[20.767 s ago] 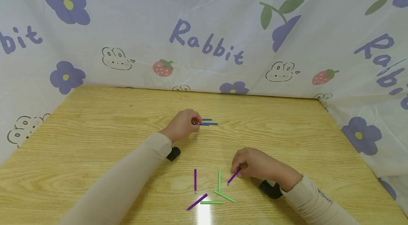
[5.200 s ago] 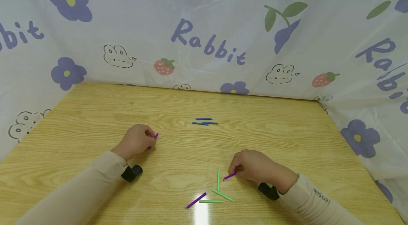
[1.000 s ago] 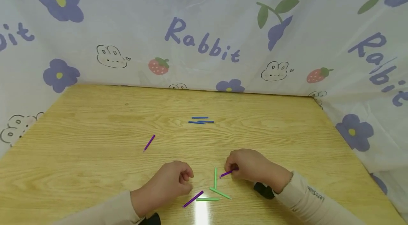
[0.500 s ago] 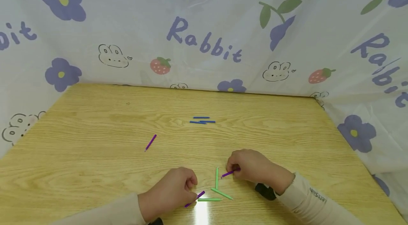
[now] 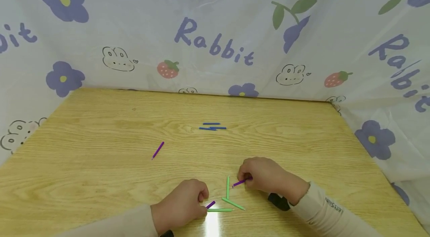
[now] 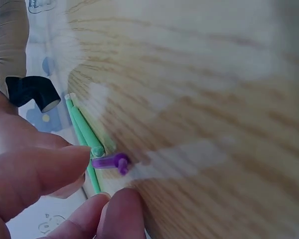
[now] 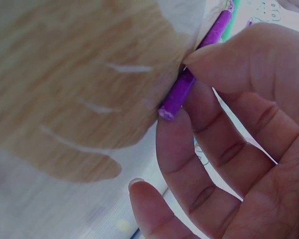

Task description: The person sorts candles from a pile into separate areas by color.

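Note:
My left hand (image 5: 183, 205) reaches over a purple candle (image 5: 210, 205) at the near middle of the table. Its thumb covers part of that candle in the head view; in the left wrist view the wick end of the purple candle (image 6: 112, 162) shows by the thumb tip, with a gap to the other fingers. My right hand (image 5: 265, 173) pinches a second purple candle (image 7: 177, 94) between thumb and fingers, its wick end towards the green ones. Between the hands lie three thin green candles (image 5: 228, 188), close together at angles.
A third purple candle (image 5: 158, 150) lies slanted at the left of the wooden table (image 5: 100, 177). Three blue candles (image 5: 211, 123) lie in a group farther back. A printed cloth (image 5: 215, 2) rises behind the table's far edge.
My left hand has come nearer and down onto the near purple candle over the last second. A purple candle it held earlier now lies at the left. My right hand stays in place.

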